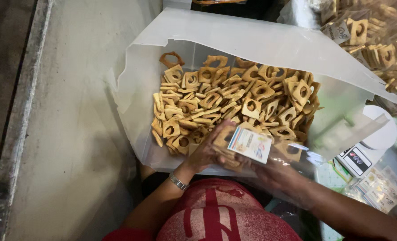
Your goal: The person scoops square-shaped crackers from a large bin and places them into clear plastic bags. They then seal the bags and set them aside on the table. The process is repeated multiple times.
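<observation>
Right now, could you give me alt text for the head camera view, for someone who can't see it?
Seen from above, a person's left hand and right hand hold a clear packet of biscuits with a paper label over a translucent plastic bin heaped with square, holed biscuits. A small white scale sits to the right.

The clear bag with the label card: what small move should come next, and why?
Probably slide the stacked crackers in the left hand deeper into the clear bag that the right hand holds by the label card. The stack sits at the bag's mouth, over the plastic bin of loose crackers, so any that drop would likely land back inside.
</observation>
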